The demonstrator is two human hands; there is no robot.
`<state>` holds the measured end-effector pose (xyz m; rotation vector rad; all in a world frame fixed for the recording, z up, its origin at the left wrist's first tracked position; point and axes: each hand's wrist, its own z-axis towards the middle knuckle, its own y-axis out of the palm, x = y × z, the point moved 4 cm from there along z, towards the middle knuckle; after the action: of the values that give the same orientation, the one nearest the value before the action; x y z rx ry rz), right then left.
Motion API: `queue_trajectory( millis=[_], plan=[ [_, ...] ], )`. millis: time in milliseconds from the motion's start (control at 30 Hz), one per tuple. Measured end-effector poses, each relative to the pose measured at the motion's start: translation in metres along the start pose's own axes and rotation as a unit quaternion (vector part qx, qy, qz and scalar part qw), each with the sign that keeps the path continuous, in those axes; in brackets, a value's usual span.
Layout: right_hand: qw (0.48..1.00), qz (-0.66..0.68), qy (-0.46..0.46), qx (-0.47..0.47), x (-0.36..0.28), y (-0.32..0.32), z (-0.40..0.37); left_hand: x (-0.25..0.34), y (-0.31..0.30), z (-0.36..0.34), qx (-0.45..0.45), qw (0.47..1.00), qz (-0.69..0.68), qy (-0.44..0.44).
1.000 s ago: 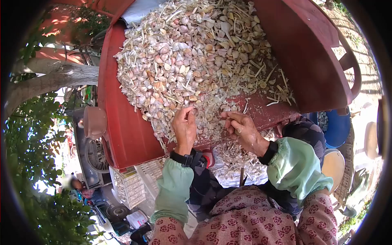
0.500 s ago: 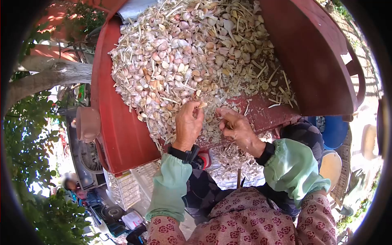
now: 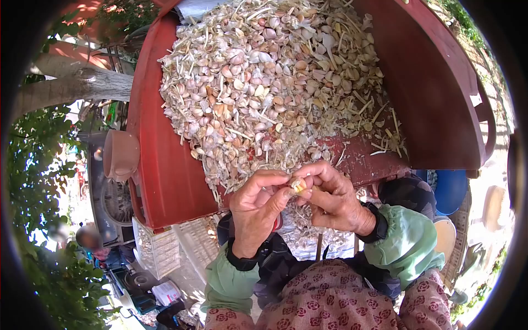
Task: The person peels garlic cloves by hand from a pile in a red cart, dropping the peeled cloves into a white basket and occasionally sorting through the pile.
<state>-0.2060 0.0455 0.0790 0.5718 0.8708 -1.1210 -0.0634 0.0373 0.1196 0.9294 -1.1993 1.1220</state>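
A small yellowish garlic clove (image 3: pixel 298 185) is pinched between the fingertips of both hands, in front of the pile's near edge. My left hand (image 3: pixel 258 206) holds it from the left with thumb and fingers. From the right, my right hand (image 3: pixel 333 198) closes on the same clove, its fingers bent. Behind them a large heap of garlic cloves (image 3: pixel 242 93), mixed with dry skins and stalks, lies in a red metal tray (image 3: pixel 170 181).
The tray's dark red side wall (image 3: pixel 423 88) rises at the right. A blue container (image 3: pixel 450 190) stands beyond it. White crates (image 3: pixel 159 250) are at lower left, near a brownish pot (image 3: pixel 121 155). A blurred person (image 3: pixel 89 237) is farther left.
Both hands have drawn back from the heap toward the body and come together at the clove, which was in my left hand. The view has shifted slightly.
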Motion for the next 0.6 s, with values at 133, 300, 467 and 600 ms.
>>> queue_trajectory(
  millis=[133,300,467,600],
  plan=[
    [0.972,0.218,-0.037,-0.076,-0.075,-0.001,0.021,0.066,0.012,-0.023,-0.119,0.973,-0.111,0.163],
    [0.938,0.215,-0.270,0.033,-0.136,0.009,0.018,0.085,0.016,-0.030,-0.150,0.954,-0.127,0.225],
    [0.943,0.253,-0.202,0.075,-0.145,0.009,0.007,0.089,0.017,-0.032,-0.144,0.953,-0.129,0.234],
    [0.943,0.260,-0.204,0.045,-0.139,0.007,0.003,0.090,0.017,-0.032,-0.139,0.954,-0.127,0.234]
  ],
)
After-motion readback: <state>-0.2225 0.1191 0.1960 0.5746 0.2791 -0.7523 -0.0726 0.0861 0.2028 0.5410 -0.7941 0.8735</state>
